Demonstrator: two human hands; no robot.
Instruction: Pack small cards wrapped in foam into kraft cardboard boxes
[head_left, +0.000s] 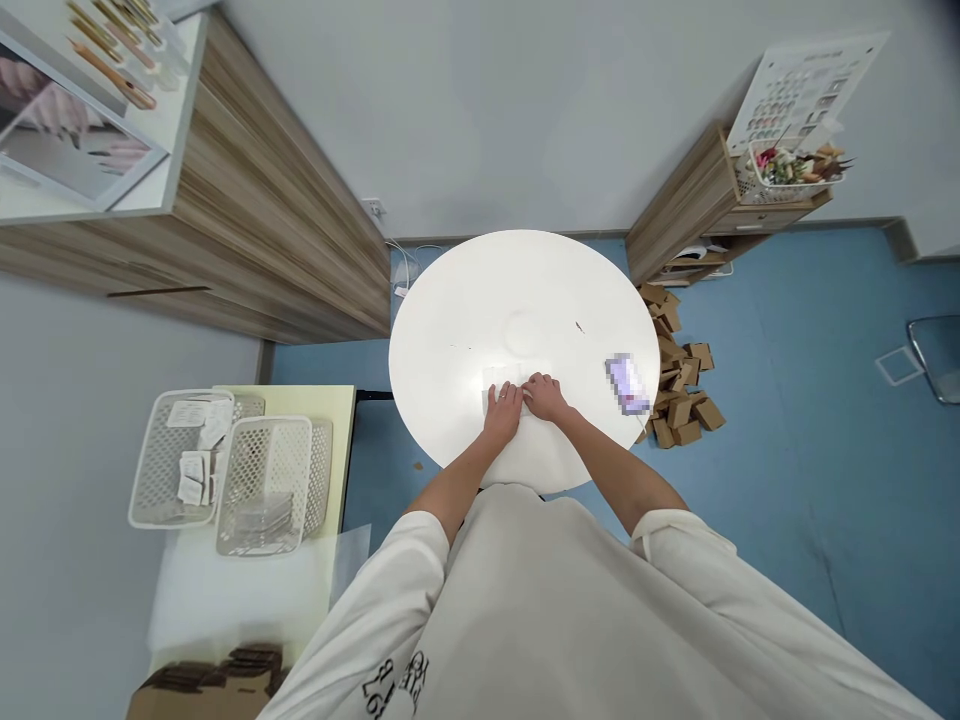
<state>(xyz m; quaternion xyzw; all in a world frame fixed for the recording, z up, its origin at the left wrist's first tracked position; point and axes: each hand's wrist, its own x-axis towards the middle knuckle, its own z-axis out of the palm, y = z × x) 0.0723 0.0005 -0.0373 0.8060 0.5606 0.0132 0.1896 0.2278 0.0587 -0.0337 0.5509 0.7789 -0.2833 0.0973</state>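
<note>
A thin, pale flat sheet (493, 375), partly see-through, lies near the front edge of the round white table (465, 300). It almost blends into the tabletop, so its exact kind is unclear. My left hand (503, 412) rests on its lower part, fingers bent over it, a ring on one finger. Close beside it, my right hand (546, 396) is closed at the sheet's right side, its fingertips meeting the left hand's. What lies under the fingers is hidden. To the right of my right hand is a blurred purple phone-like thing (627, 384).
A small dark scrap (580, 327) lies on the table. At left, white baskets (270, 440) stand on a pale side table (330, 430). Small cardboard boxes (679, 405) are piled on the floor at right. Wooden cabinets (292, 190) flank the back wall.
</note>
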